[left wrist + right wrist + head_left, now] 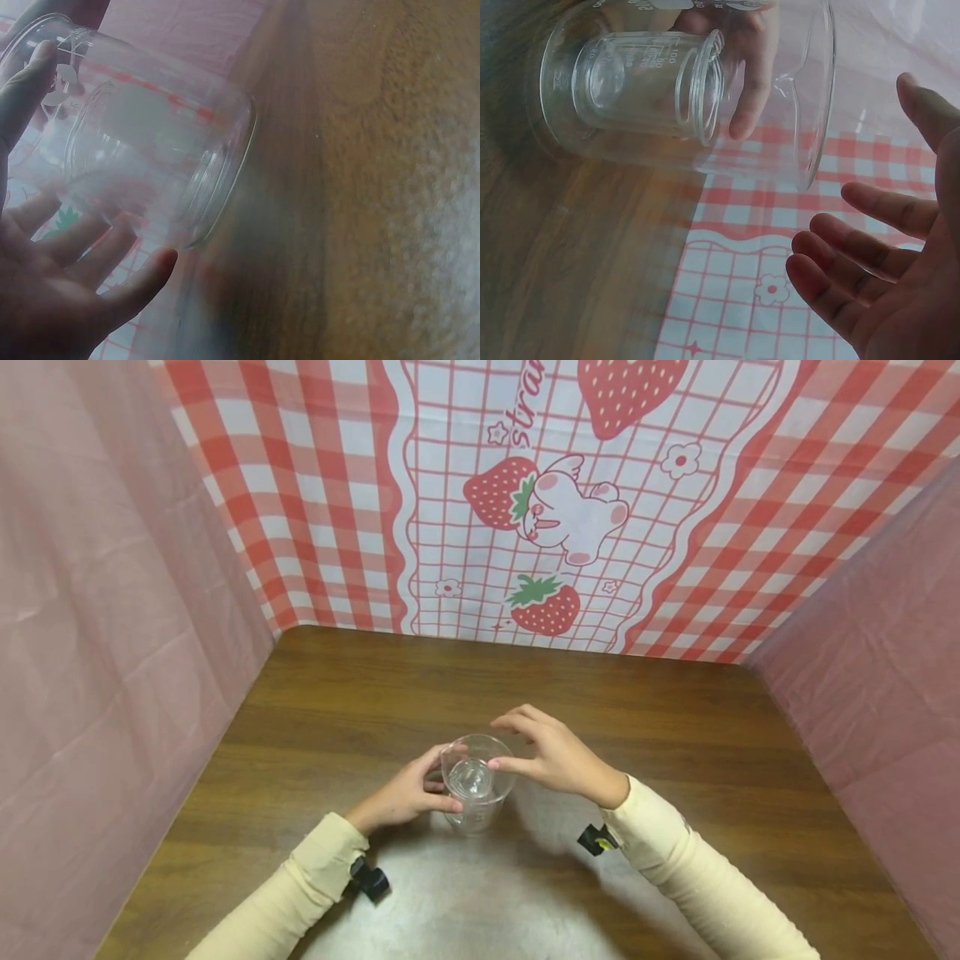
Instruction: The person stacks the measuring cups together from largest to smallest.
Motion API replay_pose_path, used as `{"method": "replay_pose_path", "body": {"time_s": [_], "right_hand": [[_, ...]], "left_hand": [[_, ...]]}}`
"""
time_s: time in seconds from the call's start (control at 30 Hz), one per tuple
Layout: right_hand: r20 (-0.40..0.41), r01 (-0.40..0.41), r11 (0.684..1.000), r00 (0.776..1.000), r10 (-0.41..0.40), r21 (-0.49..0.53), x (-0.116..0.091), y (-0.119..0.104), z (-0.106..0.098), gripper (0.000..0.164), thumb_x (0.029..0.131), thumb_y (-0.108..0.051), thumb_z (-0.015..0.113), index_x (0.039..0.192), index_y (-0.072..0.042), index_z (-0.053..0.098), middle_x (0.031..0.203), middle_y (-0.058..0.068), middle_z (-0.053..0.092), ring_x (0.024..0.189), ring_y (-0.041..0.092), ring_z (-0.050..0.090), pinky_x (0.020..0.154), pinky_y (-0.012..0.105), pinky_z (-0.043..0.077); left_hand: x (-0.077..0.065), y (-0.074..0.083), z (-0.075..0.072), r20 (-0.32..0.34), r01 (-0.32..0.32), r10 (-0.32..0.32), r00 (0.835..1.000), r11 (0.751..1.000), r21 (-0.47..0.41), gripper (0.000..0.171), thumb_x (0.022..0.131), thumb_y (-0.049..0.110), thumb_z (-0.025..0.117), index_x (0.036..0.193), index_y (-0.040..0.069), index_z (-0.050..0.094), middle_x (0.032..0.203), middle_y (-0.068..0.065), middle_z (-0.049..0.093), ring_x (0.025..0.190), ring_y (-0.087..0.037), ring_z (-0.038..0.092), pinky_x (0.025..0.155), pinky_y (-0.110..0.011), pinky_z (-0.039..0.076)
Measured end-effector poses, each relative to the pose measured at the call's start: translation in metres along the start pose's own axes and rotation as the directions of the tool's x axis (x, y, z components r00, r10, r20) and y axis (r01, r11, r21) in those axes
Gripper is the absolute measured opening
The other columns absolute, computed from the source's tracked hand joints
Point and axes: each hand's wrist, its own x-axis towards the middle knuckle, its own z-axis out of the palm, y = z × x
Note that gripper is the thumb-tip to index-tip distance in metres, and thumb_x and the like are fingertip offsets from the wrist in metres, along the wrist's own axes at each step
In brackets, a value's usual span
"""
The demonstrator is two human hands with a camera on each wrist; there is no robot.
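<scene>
A large clear glass beaker (480, 817) stands upright on the table, with a smaller glass beaker (641, 82) inside it, also upright on the bottom. My left hand (408, 789) holds the large beaker from the left, thumb on the near side and fingers around the far side. In the left wrist view, its spread fingers (90, 247) show beside and behind the glass. On the other side, my right hand (558, 756) hovers by the rim with fingers loosely extended and nothing in them. The right wrist view shows a gap between those fingertips (814, 277) and the rim.
The brown wooden table (337, 693) has a glare patch at its near side. A red-checked strawberry cloth (551, 610) hangs behind it. Pink curtains (150, 610) close off both sides. Each wrist carries a small black camera (370, 881).
</scene>
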Motion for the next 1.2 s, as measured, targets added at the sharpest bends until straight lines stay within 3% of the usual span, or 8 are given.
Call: {"method": "replay_pose_path", "body": {"time_s": [0.47, 0.83, 1.2], "right_hand": [[0.029, -0.065, 0.996, 0.998, 0.063, 0.055, -0.011, 0.009, 0.008, 0.068, 0.073, -0.036, 0.085, 0.129, -0.008, 0.058, 0.119, 0.008, 0.063, 0.106, 0.024, 0.061, 0.085, 0.042, 0.058], [0.078, -0.128, 0.979, 0.99, 0.116, 0.159, -0.03, 0.019, 0.022, 0.088, 0.066, -0.038, 0.089, 0.136, 0.0, 0.051, 0.121, 0.01, 0.062, 0.11, 0.028, 0.062, 0.089, 0.046, 0.057], [0.044, -0.156, 0.962, 0.988, 0.15, 0.225, -0.038, 0.021, 0.04, 0.085, 0.067, -0.031, 0.089, 0.137, -0.003, 0.05, 0.123, 0.011, 0.063, 0.103, 0.023, 0.062, 0.085, 0.041, 0.059]], "left_hand": [[-0.001, 0.002, -0.001, -0.005, 0.004, -0.004, 1.0, 1.0, -0.022, 0.081, 0.08, 0.014, 0.08, 0.145, -0.003, 0.034, 0.152, -0.026, 0.036, 0.132, -0.046, 0.045, 0.103, -0.05, 0.051], [-0.001, 0.0, 0.0, -0.002, 0.004, -0.004, 1.0, 1.0, -0.018, 0.082, 0.08, 0.015, 0.08, 0.145, -0.002, 0.034, 0.15, -0.027, 0.037, 0.13, -0.046, 0.047, 0.103, -0.048, 0.052], [0.0, -0.001, 0.002, -0.006, 0.009, -0.009, 1.0, 1.0, -0.022, 0.082, 0.08, 0.017, 0.08, 0.145, -0.002, 0.034, 0.151, -0.027, 0.036, 0.132, -0.046, 0.044, 0.104, -0.051, 0.05]]}}
